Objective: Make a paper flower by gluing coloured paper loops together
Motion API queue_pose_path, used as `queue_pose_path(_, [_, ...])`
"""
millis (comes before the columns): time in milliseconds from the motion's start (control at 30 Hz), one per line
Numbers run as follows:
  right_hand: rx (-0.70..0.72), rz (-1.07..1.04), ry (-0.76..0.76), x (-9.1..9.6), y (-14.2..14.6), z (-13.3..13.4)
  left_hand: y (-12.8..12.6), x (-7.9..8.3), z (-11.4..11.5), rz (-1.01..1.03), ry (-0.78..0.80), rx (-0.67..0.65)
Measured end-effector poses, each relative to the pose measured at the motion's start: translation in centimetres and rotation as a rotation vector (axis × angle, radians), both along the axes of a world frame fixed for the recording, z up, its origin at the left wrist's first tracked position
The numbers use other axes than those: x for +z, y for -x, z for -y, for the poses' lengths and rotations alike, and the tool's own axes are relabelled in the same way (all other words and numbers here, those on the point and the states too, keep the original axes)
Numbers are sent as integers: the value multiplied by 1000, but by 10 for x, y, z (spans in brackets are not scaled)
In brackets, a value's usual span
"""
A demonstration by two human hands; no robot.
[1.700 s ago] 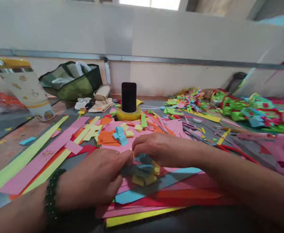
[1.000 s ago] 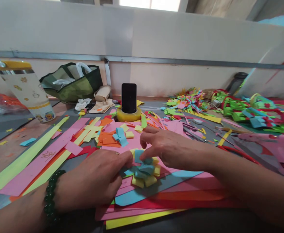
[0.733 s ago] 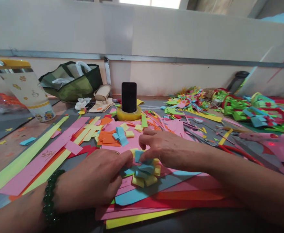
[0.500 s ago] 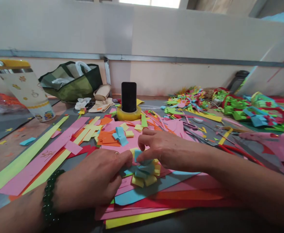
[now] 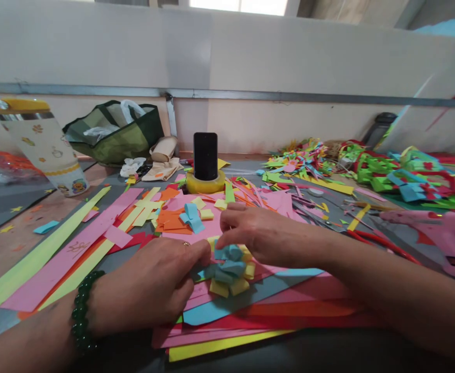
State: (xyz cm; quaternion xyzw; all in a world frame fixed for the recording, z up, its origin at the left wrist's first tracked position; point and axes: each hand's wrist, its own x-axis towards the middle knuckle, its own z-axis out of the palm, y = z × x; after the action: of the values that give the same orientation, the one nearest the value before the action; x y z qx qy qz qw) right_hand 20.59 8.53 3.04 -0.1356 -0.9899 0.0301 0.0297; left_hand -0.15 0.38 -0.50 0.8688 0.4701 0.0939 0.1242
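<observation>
A paper flower (image 5: 229,272), with light blue loops in the middle and yellow loops around them, lies on a pile of coloured paper in front of me. At its left edge, my left hand (image 5: 153,282) is closed, its thumb and index finger gripping the flower's side; the exact contact is partly hidden. My right hand (image 5: 266,235) comes over from the right, fingers bent, with a fingertip against a blue loop at the flower's top. Under the flower spread pink sheets and a blue paper strip (image 5: 204,313). Just beyond lie a loose blue loop (image 5: 192,217) and orange paper pieces (image 5: 171,221).
A phone (image 5: 205,155) stands in a yellow tape roll (image 5: 205,183). To the right are red-handled scissors (image 5: 383,246) and a pink glue gun (image 5: 441,233). Long paper strips (image 5: 75,241), a tumbler (image 5: 44,147) and a green bag (image 5: 114,137) occupy the left side.
The right fingertip has drawn slightly up and left on the top blue loop, so more of the blue loops shows. The left hand stays at the flower's edge.
</observation>
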Motion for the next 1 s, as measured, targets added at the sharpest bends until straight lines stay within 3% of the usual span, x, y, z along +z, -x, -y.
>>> queue_pose_path(100, [-221,-199,44,11,-11,-5,1,-1,-1,43,-23,-7])
queue_pose_path(200, [-432,-57,128,20,-22,-11,2,-2,-4,123,-43,54])
queue_pose_path(300, [-462,233,270,17,-24,-14,3,-1,-7,184,-63,155])
queue_pose_path(433, [-421,261,395,0,-15,-15,4,-1,-11,133,-6,185])
queue_pose_path(533, [-416,165,471,-10,-10,-17,4,-2,-15,173,101,212])
queue_pose_path(633, [-381,-21,499,-11,-10,-19,5,-4,-19,370,178,267])
queue_pose_path(833, [-295,-530,407,-4,-11,-20,-3,-4,-25,823,418,115])
queue_pose_path(1000, [-315,-836,495,-1,-13,-26,-15,6,-27,1004,484,142])
